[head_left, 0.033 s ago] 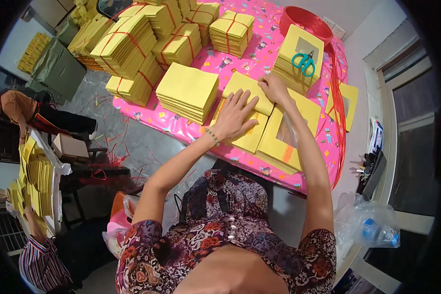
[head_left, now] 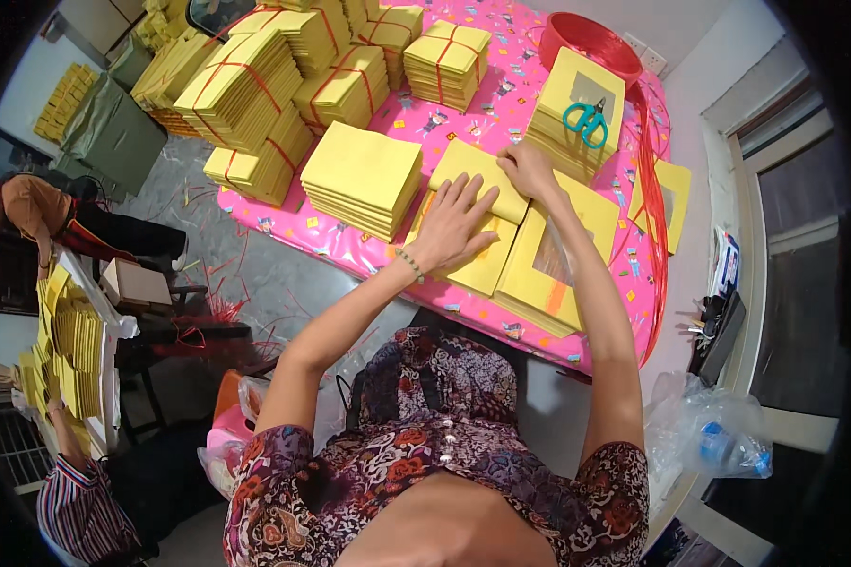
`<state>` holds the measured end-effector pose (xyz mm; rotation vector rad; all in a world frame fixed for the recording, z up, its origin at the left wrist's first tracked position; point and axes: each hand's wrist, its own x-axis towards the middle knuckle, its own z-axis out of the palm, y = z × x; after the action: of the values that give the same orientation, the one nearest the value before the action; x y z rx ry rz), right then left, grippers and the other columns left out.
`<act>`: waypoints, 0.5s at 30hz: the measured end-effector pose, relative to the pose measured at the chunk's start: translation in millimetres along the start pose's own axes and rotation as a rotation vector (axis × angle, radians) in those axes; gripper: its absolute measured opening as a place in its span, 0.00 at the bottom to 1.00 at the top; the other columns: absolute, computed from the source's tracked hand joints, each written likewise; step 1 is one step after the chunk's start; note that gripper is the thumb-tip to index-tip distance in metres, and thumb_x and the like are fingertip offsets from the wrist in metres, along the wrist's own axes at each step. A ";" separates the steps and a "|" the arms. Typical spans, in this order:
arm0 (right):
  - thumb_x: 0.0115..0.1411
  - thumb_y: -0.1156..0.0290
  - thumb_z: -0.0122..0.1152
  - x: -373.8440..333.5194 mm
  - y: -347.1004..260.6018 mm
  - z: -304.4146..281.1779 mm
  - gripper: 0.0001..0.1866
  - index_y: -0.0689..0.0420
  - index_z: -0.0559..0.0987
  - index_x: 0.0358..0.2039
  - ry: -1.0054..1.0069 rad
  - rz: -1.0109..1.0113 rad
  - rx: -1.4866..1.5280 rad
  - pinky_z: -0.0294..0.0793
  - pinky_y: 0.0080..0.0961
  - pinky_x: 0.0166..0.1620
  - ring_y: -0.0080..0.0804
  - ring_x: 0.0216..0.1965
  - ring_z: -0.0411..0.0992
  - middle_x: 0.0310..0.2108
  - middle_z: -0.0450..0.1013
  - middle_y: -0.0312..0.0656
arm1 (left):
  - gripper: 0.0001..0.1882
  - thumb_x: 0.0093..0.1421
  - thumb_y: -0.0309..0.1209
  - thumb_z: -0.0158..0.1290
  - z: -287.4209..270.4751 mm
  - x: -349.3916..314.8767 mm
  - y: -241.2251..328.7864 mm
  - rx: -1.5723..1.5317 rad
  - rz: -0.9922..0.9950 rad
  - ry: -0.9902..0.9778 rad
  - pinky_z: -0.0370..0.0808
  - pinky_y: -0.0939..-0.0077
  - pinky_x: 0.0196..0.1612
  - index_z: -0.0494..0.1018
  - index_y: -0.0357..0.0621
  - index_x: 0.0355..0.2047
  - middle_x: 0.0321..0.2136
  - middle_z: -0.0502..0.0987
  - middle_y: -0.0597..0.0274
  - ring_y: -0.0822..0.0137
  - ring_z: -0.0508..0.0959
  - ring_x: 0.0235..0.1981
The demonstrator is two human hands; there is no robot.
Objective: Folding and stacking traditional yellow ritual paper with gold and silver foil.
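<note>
A yellow paper bag (head_left: 476,175) lies folded over on a low pile, on a table with a pink printed cover. My left hand (head_left: 456,225) rests flat on it, fingers spread, a beaded bracelet at the wrist. At the far right corner of the fold, my right hand (head_left: 528,170) is closed, fingers curled against the edge; the fingertips are partly hidden. Beside it, partly under my right forearm, is a pile of flat yellow bags (head_left: 539,293) with a clear window. To the left stands a stack of folded bags (head_left: 364,175), untied.
Teal-handled scissors (head_left: 588,123) lie on a taller bag stack (head_left: 565,94) at the back right. Behind it sits a red tub (head_left: 591,42), with red ribbon strands (head_left: 651,227) along the right edge. Tied bundles (head_left: 241,80) crowd the far left. Two people work at the left.
</note>
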<state>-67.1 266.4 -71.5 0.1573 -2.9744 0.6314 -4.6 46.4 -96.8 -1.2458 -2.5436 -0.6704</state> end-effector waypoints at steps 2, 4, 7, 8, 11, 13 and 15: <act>0.60 0.62 0.57 1.6 -4.4 -1.4 0.14 0.58 0.82 0.36 -0.044 0.004 0.015 0.73 0.44 0.47 0.49 0.42 0.76 0.39 0.78 0.52 | 0.39 0.63 0.56 0.47 0.3 -0.8 0.1 0.003 -0.012 -0.003 0.50 0.48 0.68 0.54 0.53 0.68 0.65 0.57 0.45 0.44 0.54 0.67; 0.60 0.62 0.58 2.0 -1.2 3.6 0.14 0.59 0.82 0.38 -0.009 -0.003 0.048 0.73 0.44 0.48 0.50 0.43 0.75 0.39 0.78 0.53 | 0.39 0.63 0.56 0.47 0.2 0.7 1.4 0.010 -0.014 -0.013 0.49 0.48 0.68 0.54 0.53 0.68 0.66 0.57 0.46 0.44 0.54 0.67; 0.59 0.64 0.59 2.8 0.4 9.7 0.13 0.62 0.81 0.36 0.053 -0.058 0.074 0.72 0.42 0.43 0.50 0.38 0.75 0.33 0.77 0.54 | 0.39 0.62 0.56 0.48 0.4 2.6 2.4 0.000 -0.012 -0.009 0.49 0.48 0.68 0.56 0.50 0.67 0.65 0.57 0.43 0.43 0.55 0.67; 0.59 0.64 0.59 2.8 2.1 9.7 0.13 0.62 0.81 0.36 0.054 -0.056 0.074 0.72 0.42 0.43 0.50 0.38 0.75 0.33 0.77 0.54 | 0.39 0.62 0.56 0.48 0.7 3.3 2.8 -0.001 -0.010 -0.010 0.49 0.48 0.68 0.56 0.50 0.67 0.65 0.57 0.43 0.43 0.55 0.67; 0.60 0.64 0.58 4.1 -7.6 4.0 0.14 0.60 0.82 0.39 -0.031 0.005 0.070 0.73 0.43 0.49 0.51 0.43 0.75 0.38 0.78 0.53 | 0.39 0.63 0.58 0.46 1.6 0.5 -0.1 0.022 -0.027 -0.024 0.49 0.48 0.69 0.54 0.53 0.68 0.66 0.57 0.46 0.44 0.54 0.67; 0.60 0.64 0.58 3.0 -8.7 1.9 0.14 0.61 0.82 0.39 -0.043 0.024 0.089 0.73 0.43 0.49 0.51 0.43 0.75 0.38 0.78 0.53 | 0.40 0.62 0.58 0.46 1.7 0.5 0.7 0.017 -0.028 -0.029 0.49 0.48 0.68 0.54 0.53 0.68 0.66 0.57 0.46 0.44 0.55 0.67; 0.60 0.64 0.58 2.6 -9.8 1.8 0.14 0.61 0.82 0.39 -0.046 0.030 0.088 0.73 0.43 0.49 0.51 0.43 0.75 0.39 0.78 0.53 | 0.40 0.62 0.59 0.46 1.5 0.6 0.2 0.013 -0.026 -0.032 0.49 0.48 0.68 0.54 0.53 0.68 0.66 0.57 0.45 0.44 0.55 0.67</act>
<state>-68.7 256.5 -68.9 0.1351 -2.9994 0.7734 -4.8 47.7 -97.8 -1.2304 -2.5898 -0.6433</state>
